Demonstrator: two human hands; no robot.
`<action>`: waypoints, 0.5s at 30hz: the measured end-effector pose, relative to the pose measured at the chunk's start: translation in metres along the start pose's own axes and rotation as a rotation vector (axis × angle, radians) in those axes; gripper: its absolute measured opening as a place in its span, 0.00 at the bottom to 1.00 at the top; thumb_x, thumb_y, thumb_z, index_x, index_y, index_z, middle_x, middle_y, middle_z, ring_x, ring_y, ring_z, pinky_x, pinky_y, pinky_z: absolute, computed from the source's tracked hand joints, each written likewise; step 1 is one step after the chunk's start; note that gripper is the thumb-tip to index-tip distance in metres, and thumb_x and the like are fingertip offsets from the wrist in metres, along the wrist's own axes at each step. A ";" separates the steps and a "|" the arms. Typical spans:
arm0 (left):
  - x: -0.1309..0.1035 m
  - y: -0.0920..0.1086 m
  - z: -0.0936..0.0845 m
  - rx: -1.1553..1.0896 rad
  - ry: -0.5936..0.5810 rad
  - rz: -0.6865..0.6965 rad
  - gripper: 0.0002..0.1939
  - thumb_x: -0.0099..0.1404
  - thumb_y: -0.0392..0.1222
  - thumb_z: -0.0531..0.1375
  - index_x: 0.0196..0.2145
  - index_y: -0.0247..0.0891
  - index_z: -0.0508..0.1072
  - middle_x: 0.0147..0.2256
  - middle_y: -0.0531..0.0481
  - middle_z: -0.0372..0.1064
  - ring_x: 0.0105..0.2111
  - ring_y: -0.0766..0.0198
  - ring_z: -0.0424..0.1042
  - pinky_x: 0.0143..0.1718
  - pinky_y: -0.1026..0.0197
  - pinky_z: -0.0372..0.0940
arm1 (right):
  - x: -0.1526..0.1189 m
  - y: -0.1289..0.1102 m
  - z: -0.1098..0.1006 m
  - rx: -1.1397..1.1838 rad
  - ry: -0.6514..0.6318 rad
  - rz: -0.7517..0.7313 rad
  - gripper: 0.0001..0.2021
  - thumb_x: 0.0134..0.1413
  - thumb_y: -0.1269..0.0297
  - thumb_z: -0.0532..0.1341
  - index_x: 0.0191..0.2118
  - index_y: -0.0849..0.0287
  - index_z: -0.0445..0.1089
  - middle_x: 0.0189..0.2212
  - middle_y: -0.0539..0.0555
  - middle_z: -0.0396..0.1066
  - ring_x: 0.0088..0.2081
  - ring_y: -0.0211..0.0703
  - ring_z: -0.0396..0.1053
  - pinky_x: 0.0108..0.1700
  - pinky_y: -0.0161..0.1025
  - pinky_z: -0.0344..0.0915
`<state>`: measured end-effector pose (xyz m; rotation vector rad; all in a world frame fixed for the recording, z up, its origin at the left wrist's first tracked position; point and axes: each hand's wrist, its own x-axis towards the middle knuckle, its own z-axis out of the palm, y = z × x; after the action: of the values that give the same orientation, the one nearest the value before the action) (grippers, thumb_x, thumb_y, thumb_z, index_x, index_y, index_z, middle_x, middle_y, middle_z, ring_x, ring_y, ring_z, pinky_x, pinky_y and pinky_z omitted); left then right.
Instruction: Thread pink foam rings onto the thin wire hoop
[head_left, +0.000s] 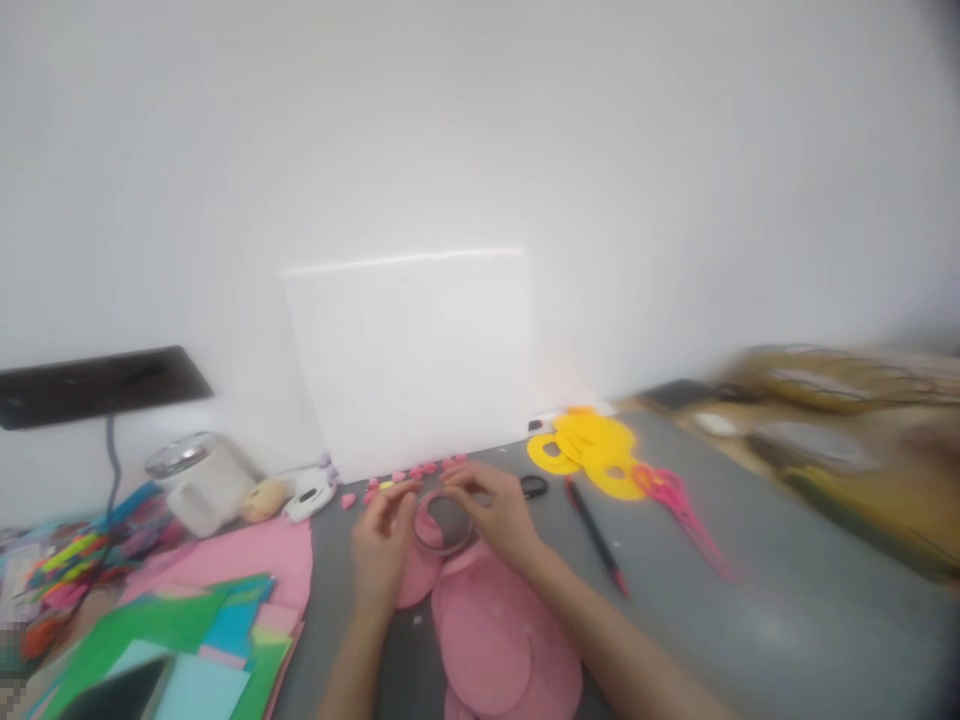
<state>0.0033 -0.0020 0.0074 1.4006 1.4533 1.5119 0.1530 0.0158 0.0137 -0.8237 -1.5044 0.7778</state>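
Both hands meet over a dull pinkish ring (417,533), possibly a roll of tape; blur hides its exact kind. At its left side, my left hand (381,540) pinches the rim with bent fingers. My right hand (501,512) grips the upper right of the same rim between thumb and fingers. Through the ring's opening, grey table and some pink show. Below it lie overlapping pink rounded cut-outs (486,640), apparently felt or foam. Another pink piece (418,582) sits under the ring, close to my left hand.
Pink scissors (686,515), a black pencil (596,535) and yellow cut-outs (592,445) lie right. Small pink beads (349,501) line the back. A white board (420,360) leans on the wall. Left are coloured sheets (172,630), a white mug (206,485) and a hanging cable (112,470).
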 end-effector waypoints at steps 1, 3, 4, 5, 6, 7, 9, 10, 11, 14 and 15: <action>0.002 -0.003 -0.002 0.160 0.107 0.075 0.11 0.57 0.43 0.57 0.38 0.38 0.73 0.41 0.43 0.72 0.45 0.54 0.69 0.47 0.53 0.61 | 0.000 0.001 0.000 -0.003 0.021 0.038 0.06 0.50 0.65 0.60 0.28 0.57 0.73 0.28 0.54 0.74 0.33 0.45 0.70 0.38 0.40 0.67; 0.007 -0.010 -0.006 0.404 0.209 0.171 0.17 0.60 0.43 0.53 0.46 0.37 0.68 0.45 0.40 0.70 0.48 0.52 0.67 0.49 0.50 0.60 | 0.001 0.004 -0.001 -0.005 0.068 0.112 0.05 0.48 0.64 0.60 0.26 0.58 0.73 0.26 0.53 0.74 0.30 0.44 0.70 0.35 0.39 0.67; 0.009 -0.015 -0.007 0.492 0.223 0.223 0.19 0.61 0.42 0.51 0.50 0.35 0.65 0.46 0.39 0.69 0.49 0.51 0.65 0.50 0.48 0.58 | 0.001 0.005 -0.002 0.003 0.088 0.148 0.05 0.47 0.64 0.61 0.26 0.58 0.72 0.25 0.53 0.74 0.29 0.43 0.70 0.35 0.39 0.67; 0.011 -0.020 -0.008 0.573 0.202 0.272 0.21 0.62 0.42 0.50 0.52 0.33 0.62 0.48 0.37 0.67 0.52 0.51 0.63 0.52 0.47 0.56 | 0.001 0.007 -0.002 0.016 0.103 0.181 0.05 0.46 0.64 0.61 0.25 0.58 0.72 0.25 0.53 0.73 0.29 0.43 0.69 0.34 0.39 0.66; 0.013 -0.026 -0.007 0.659 0.179 0.309 0.21 0.62 0.41 0.49 0.52 0.32 0.62 0.50 0.35 0.66 0.54 0.49 0.60 0.55 0.45 0.52 | 0.002 0.008 -0.002 0.034 0.113 0.208 0.05 0.45 0.64 0.61 0.25 0.59 0.72 0.24 0.53 0.73 0.28 0.43 0.69 0.34 0.39 0.66; 0.014 -0.032 -0.007 0.743 0.161 0.328 0.21 0.63 0.40 0.48 0.52 0.31 0.61 0.51 0.34 0.64 0.57 0.47 0.56 0.56 0.41 0.46 | 0.002 0.009 -0.002 0.049 0.118 0.228 0.05 0.45 0.64 0.62 0.25 0.59 0.72 0.24 0.53 0.73 0.29 0.43 0.69 0.34 0.39 0.66; 0.016 -0.043 -0.005 0.856 0.066 0.353 0.24 0.64 0.40 0.46 0.56 0.29 0.55 0.55 0.32 0.59 0.59 0.46 0.51 0.57 0.38 0.41 | 0.003 0.011 -0.003 0.061 0.121 0.245 0.06 0.44 0.64 0.62 0.24 0.60 0.72 0.24 0.54 0.73 0.29 0.44 0.69 0.34 0.39 0.66; 0.016 -0.046 -0.003 0.894 0.043 0.359 0.25 0.64 0.40 0.45 0.58 0.27 0.52 0.56 0.30 0.57 0.60 0.46 0.49 0.57 0.37 0.40 | 0.003 0.011 -0.003 0.060 0.122 0.248 0.06 0.44 0.64 0.62 0.24 0.60 0.72 0.25 0.54 0.73 0.29 0.44 0.69 0.34 0.39 0.65; 0.016 -0.049 -0.002 0.924 0.015 0.363 0.26 0.64 0.39 0.45 0.59 0.25 0.49 0.56 0.28 0.56 0.60 0.45 0.49 0.57 0.36 0.40 | 0.003 0.011 -0.003 0.055 0.126 0.251 0.05 0.44 0.64 0.61 0.24 0.60 0.72 0.25 0.54 0.73 0.30 0.44 0.69 0.35 0.39 0.65; 0.019 -0.048 0.000 0.949 -0.028 0.368 0.29 0.64 0.37 0.44 0.61 0.26 0.42 0.55 0.29 0.59 0.59 0.47 0.53 0.57 0.35 0.39 | 0.003 0.010 -0.003 0.042 0.139 0.268 0.05 0.43 0.65 0.61 0.24 0.61 0.72 0.24 0.54 0.73 0.29 0.44 0.69 0.35 0.39 0.65; 0.020 -0.046 0.000 0.941 -0.024 0.368 0.29 0.64 0.37 0.45 0.61 0.27 0.41 0.55 0.30 0.60 0.58 0.48 0.55 0.57 0.35 0.39 | 0.003 0.009 -0.003 0.044 0.143 0.275 0.05 0.43 0.66 0.61 0.24 0.61 0.72 0.24 0.54 0.73 0.29 0.44 0.69 0.35 0.39 0.65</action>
<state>-0.0126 0.0266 -0.0307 2.3080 2.1023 0.9830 0.1564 0.0233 0.0080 -1.0448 -1.2585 0.9302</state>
